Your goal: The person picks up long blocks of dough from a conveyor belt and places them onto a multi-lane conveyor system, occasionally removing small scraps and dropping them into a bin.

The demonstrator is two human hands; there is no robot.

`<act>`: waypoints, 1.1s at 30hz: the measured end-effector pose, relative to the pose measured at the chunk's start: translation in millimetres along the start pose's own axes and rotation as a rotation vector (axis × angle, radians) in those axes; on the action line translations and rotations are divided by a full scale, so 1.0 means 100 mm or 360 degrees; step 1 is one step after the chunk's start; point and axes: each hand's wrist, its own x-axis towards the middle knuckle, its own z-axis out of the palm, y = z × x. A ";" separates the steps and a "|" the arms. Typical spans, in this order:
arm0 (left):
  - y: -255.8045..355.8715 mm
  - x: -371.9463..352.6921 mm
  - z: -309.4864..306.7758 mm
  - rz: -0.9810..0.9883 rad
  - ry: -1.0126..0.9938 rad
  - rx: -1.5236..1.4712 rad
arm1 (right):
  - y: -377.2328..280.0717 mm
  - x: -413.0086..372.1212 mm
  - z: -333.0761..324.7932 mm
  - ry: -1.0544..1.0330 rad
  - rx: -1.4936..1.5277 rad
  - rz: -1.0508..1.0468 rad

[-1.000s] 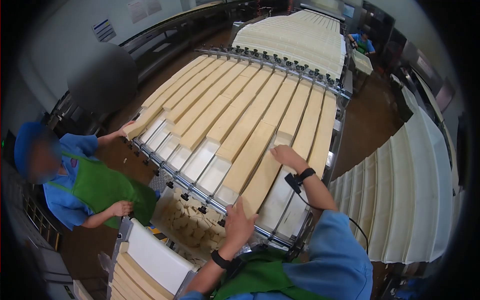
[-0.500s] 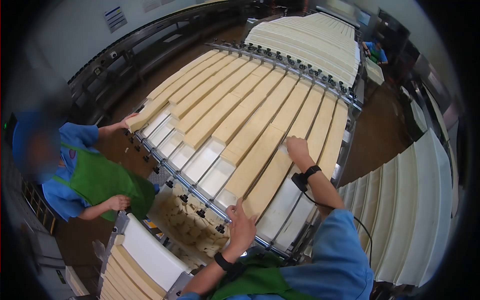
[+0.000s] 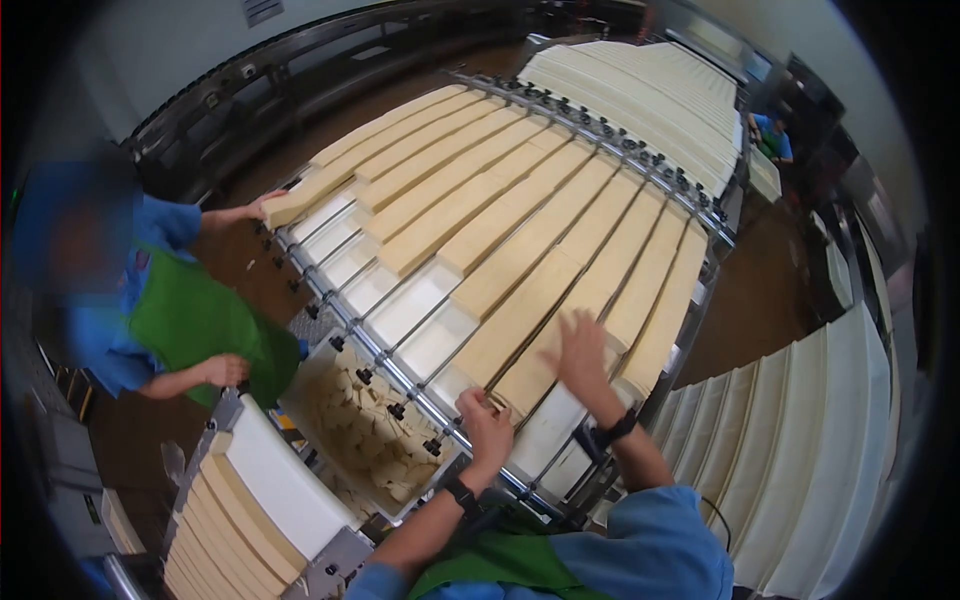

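Note:
Long pale-yellow dough strips lie side by side in lanes on a slatted conveyor with thin rails between them. My left hand is at the near end of one strip, fingers curled against its edge; whether they pinch it is too small to tell. Blurred by motion, my right hand is over the strips to the right, fingers spread and holding nothing. Each wrist has a black band. White belt shows below the strip ends near my hands.
A co-worker in a green apron stands at the left, one hand on a strip's end. A bin of dough scraps sits below the conveyor edge. A smaller conveyor is lower left, pleated white sheets at right, another person far back.
My right hand has lifted off the strip, opened and moved nearer to me. My left hand's fingers have curled in at the strip's end. The camera view has shifted slightly.

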 end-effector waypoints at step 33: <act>-0.84 -0.90 -3.01 -0.0038 0.0438 0.0052 | -1.61 -0.88 -0.29 0.0245 0.1217 -0.0174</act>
